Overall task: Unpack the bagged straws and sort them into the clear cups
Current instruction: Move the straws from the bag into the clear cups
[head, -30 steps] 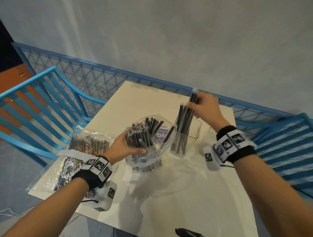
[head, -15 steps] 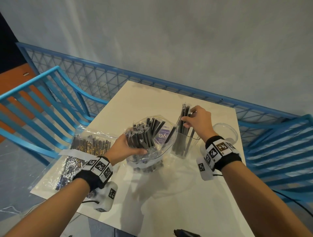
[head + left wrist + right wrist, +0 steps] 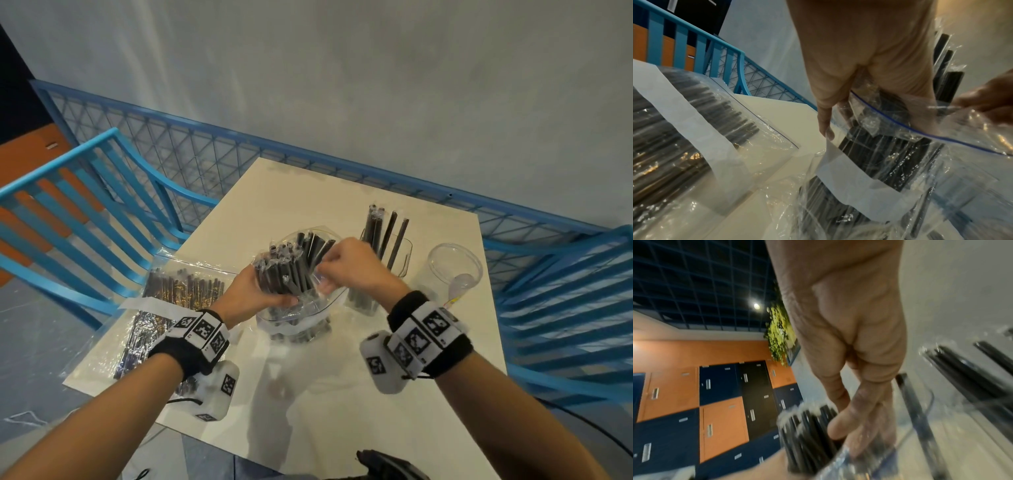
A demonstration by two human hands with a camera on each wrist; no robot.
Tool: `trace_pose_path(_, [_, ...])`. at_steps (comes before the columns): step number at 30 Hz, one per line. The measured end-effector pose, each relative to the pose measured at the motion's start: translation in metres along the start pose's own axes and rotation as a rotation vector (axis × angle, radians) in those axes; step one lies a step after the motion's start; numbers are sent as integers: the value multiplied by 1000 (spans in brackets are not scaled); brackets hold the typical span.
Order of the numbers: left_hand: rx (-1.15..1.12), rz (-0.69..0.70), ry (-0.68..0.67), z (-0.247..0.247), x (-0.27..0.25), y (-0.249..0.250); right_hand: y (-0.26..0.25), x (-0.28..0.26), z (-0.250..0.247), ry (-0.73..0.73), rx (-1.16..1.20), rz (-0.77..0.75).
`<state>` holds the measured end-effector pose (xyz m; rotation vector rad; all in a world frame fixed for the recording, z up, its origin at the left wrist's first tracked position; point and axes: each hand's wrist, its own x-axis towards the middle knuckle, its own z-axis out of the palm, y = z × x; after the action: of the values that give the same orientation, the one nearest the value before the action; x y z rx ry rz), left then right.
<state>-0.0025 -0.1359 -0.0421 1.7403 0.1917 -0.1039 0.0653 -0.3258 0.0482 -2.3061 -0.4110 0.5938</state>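
The left hand (image 3: 255,296) grips the bag (image 3: 301,301) of upright straws (image 3: 286,270). The right hand (image 3: 349,265), just beside them, pinches into the bundle; the cup (image 3: 399,253) stands to its right.

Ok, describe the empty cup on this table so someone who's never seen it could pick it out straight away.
Start at the cream square table and go to its far right side, by the blue slatted chair. The empty cup is the round clear one there, just right of the squarer clear cup. Unlike that neighbour, which holds black straws, it has no straws in it.
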Motion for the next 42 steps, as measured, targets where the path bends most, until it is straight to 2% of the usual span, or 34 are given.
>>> trace_pose_path(2, [-6, 8, 4, 1, -2, 1, 8, 13, 18, 4, 70, 102])
trace_pose_path(4, [-8, 14, 0, 2, -4, 2, 16, 21, 32, 39, 267, 131])
trace_pose_path(6, [-6, 17, 4, 2, -4, 2, 18, 24, 40, 78, 449, 95])
trace_pose_path(10, [-17, 16, 11, 2, -4, 2, 18, 16, 44, 150, 531, -29])
trace_pose_path(18, [-26, 13, -9, 1, -3, 1, 10, 3, 10, 293, 348, -264])
trace_pose_path(21, [-19, 16, -2, 1, -4, 2, 10, -1, -3, 306, 326, -281])
trace_pose_path(25, [-18, -1, 5, 1, -4, 2, 2, -9, -23, 400, 291, -300])
trace_pose_path(34, [-37, -16, 3, 0, -2, 0, -42, -50, -155, 742, 327, -491])
trace_pose_path(36, [-37, -19, -6, 0, -1, -1, -35, -44, -167, 809, 268, -476])
trace_pose_path(38, [-35, -18, 3, 0, -1, -1, -20, -29, -165, 843, 153, -396])
trace_pose_path(42, [-26, -5, -12, 1, -2, 0, 27, 10, -129, 737, 12, -189])
